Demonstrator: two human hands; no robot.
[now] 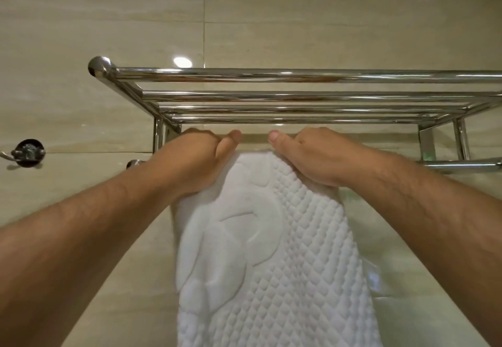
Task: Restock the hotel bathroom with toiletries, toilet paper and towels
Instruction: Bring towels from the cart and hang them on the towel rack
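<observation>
Glossy beige tiled wall point(298, 7) filling background, polished chrome tube towel rack point(298, 75) mounted across it. You are holding white embossed, waffle-textured towel point(266, 238) draped over rack's lower rail point(459, 164), long panel hanging toward you. Left hand point(201, 156) and right hand point(312, 153) each closing grip on towel's top fold, thumbs forward. Advice: keeping both grips level, sliding apart evenly, smoothing fold flat, checking hanging edges are lining up.
</observation>
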